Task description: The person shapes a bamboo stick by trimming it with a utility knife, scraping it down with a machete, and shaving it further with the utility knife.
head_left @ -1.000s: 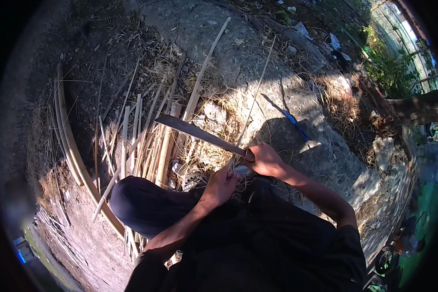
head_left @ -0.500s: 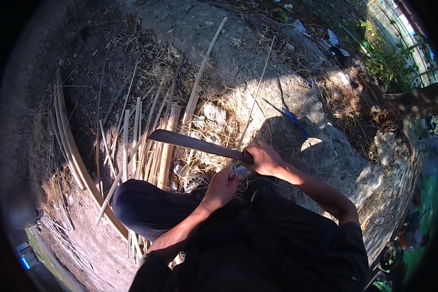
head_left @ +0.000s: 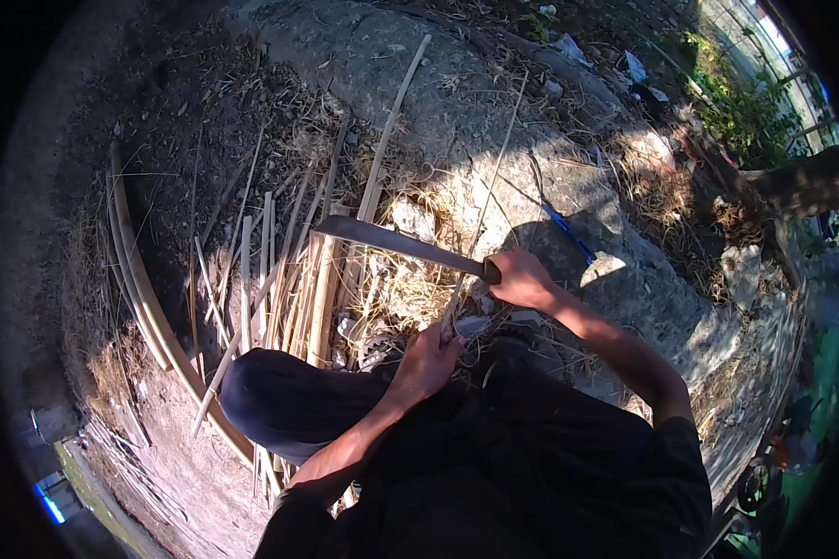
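My right hand (head_left: 520, 279) is closed around the handle of a machete (head_left: 401, 244), whose long dark blade points left. Lower down, my left hand (head_left: 426, 361) grips the near end of a thin bamboo strip (head_left: 496, 172). That strip slants up and away past the blade, close to the machete's handle end. Whether the edge touches the strip I cannot tell. Some thin curly fibres hang beside my left fingers.
Split bamboo pieces (head_left: 322, 298) lie in a pile left of centre, beside my dark-clothed knee (head_left: 280, 396). Farther left are long curved bamboo lengths (head_left: 144, 289). A blue tool (head_left: 569, 233) rests on the large rock (head_left: 625, 279) at right.
My right hand and the machete have moved up and to the right, away from my left hand along the strip. My left hand stays nearly in place, still gripping.
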`<action>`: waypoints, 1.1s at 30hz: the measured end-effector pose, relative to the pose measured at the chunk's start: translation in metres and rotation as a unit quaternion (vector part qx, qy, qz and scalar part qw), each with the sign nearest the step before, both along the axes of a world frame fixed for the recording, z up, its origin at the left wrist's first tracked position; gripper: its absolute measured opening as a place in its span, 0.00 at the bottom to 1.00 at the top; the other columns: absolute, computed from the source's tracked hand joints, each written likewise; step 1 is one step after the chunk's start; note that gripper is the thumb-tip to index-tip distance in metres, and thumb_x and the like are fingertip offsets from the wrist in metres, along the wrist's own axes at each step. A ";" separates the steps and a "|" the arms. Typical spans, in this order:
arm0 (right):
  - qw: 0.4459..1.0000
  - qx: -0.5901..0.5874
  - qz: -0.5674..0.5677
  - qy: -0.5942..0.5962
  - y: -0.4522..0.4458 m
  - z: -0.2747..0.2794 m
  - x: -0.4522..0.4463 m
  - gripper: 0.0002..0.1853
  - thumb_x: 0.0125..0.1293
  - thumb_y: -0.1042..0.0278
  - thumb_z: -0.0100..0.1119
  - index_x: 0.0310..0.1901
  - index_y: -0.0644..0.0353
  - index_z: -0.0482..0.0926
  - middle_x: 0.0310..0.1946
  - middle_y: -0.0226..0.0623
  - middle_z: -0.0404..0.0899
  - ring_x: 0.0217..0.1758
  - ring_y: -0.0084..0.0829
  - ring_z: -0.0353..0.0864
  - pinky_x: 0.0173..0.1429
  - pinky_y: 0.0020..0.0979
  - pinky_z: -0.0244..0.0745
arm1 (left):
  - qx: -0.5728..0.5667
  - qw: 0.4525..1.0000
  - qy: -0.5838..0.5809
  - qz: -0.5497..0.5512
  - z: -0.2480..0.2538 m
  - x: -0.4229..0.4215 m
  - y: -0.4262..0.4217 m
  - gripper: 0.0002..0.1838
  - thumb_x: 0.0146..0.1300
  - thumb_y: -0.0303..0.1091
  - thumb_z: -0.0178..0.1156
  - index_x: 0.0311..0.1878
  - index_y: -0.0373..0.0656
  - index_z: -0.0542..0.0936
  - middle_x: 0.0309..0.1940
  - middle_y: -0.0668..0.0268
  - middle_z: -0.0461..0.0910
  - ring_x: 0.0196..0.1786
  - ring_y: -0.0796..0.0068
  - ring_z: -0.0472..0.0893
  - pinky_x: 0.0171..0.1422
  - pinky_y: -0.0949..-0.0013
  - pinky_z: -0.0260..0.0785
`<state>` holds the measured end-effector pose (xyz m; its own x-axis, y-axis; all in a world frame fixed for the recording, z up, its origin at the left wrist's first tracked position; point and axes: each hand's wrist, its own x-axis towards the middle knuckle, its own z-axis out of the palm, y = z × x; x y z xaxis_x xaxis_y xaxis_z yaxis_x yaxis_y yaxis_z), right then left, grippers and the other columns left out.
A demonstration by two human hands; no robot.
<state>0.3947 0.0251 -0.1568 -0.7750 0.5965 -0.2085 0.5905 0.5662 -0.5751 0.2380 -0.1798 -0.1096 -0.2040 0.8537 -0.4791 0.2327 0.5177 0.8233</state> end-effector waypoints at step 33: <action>0.994 0.041 -0.064 -0.080 0.079 0.002 0.009 0.15 0.59 0.59 0.64 0.34 0.64 0.84 0.27 0.54 0.84 0.32 0.51 0.88 0.41 0.48 0.82 | -0.024 0.998 0.016 -0.057 0.036 -0.008 -0.010 0.17 0.72 0.41 0.66 0.39 0.35 0.76 0.23 0.60 0.74 0.27 0.68 0.72 0.36 0.60 0.67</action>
<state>0.4036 0.1039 -0.1545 -0.6517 0.7091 -0.2693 0.7416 0.5213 -0.4221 0.2300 -0.1899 -0.0740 -0.1229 0.8485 -0.5148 0.3172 0.5251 0.7897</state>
